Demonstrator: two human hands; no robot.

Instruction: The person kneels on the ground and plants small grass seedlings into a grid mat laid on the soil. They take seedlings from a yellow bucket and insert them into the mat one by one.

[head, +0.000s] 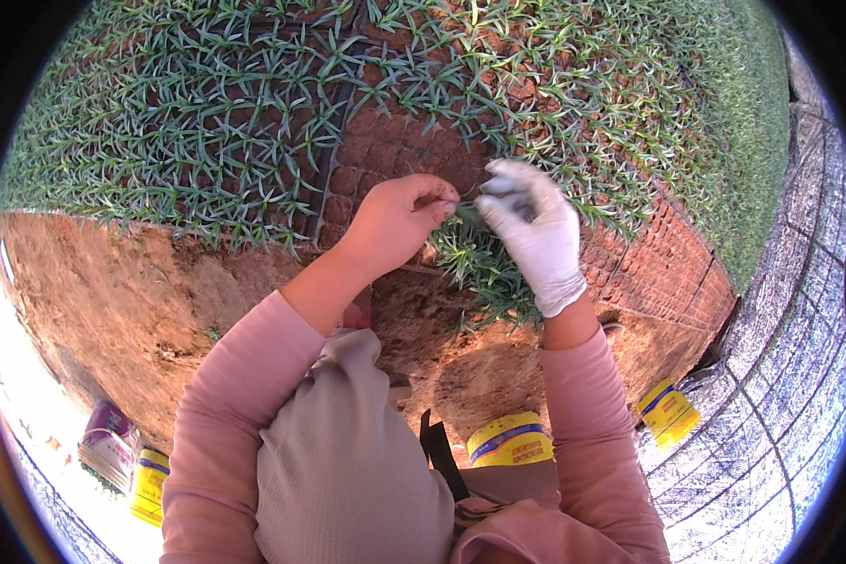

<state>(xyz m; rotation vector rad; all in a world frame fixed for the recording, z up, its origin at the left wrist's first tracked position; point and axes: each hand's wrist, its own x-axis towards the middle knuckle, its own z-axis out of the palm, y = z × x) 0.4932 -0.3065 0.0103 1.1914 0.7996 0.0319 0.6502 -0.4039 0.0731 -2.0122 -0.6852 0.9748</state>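
My bare left hand (409,215) is over the near edge of a plug tray (373,144), its thumb and forefinger pinched on a small green seedling (469,213), blurred and partly hidden. Close on its right is my right hand (532,222) in a white glove, fingers curled and thumb tip beside the seedling; whether it grips anything is unclear. Beneath both hands lies a loose heap of green seedlings (490,271). Round reddish soil plugs without plants show in the tray beyond my left hand, and planted rows continue behind them.
Planted trays (204,134) spread left and beyond. More soil-filled trays (677,261) stand at right. Bare earth (148,303) lines the near side. Yellow buckets (511,440) stand near me, at lower right (668,414) and lower left (149,486). Black ground sheeting (768,395) runs along the right.
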